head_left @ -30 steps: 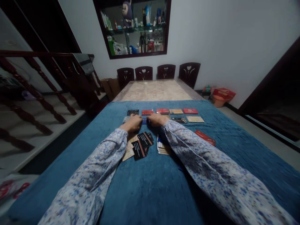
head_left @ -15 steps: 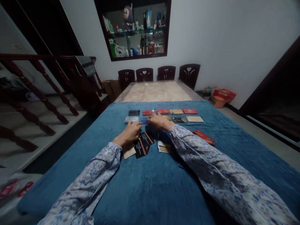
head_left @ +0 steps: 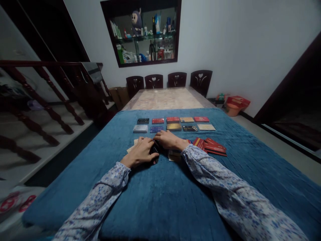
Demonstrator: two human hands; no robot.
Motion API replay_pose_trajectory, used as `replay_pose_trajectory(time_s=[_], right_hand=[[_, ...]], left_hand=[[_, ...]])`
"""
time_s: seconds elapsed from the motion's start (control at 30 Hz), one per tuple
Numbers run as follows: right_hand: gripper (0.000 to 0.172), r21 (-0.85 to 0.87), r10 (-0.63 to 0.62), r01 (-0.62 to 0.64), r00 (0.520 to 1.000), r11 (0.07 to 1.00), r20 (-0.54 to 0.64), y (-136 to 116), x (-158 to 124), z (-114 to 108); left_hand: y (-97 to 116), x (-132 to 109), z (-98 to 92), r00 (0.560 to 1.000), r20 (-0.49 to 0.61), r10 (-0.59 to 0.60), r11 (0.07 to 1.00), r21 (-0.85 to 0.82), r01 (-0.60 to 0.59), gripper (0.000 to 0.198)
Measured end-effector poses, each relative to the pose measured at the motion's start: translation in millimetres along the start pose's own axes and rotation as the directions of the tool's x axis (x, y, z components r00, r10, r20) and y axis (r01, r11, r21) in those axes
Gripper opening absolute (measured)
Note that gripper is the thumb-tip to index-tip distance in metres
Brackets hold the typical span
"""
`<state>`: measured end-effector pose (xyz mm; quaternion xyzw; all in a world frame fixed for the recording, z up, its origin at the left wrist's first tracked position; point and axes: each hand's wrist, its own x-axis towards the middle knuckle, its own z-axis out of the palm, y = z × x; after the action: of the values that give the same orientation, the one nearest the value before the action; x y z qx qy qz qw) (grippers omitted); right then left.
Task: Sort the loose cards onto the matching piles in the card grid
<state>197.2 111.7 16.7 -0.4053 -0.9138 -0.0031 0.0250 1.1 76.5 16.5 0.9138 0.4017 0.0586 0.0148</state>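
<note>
Black cards (head_left: 155, 161) lie gathered between my two hands, mostly covered by the fingers. My left hand (head_left: 142, 151) curls over them from the left, its thumb on the near side. From the right, the fingertips of my right hand (head_left: 168, 139) press against their far edge. Beige cards (head_left: 130, 149) stick out behind my left hand. Under my right wrist is a pile of cream cards (head_left: 173, 156), partly hidden. Red cards (head_left: 215, 147) are fanned out beside my right sleeve.
Two rows of card stacks stand beyond my hands, including a blue stack (head_left: 156, 129), a gold stack (head_left: 174, 127) and a red stack (head_left: 201, 119). A blue cloth (head_left: 155, 207) covers the near table. Dark chairs (head_left: 200, 80) line the far end.
My left hand has moved right and closed over the loose black cards. My right hand has drawn back from the front row of stacks and come down to the same cards.
</note>
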Motion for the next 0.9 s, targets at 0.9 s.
replay_pose_trajectory(time_s=[0.9], right_hand=[[0.038,0.016,0.029,-0.03,0.999,0.999,0.038,-3.8,-0.3,9.1]], left_hand=[[-21.1,-10.9,-5.3,0.991,0.044,0.125,0.982,-0.15,-0.118,0.029]])
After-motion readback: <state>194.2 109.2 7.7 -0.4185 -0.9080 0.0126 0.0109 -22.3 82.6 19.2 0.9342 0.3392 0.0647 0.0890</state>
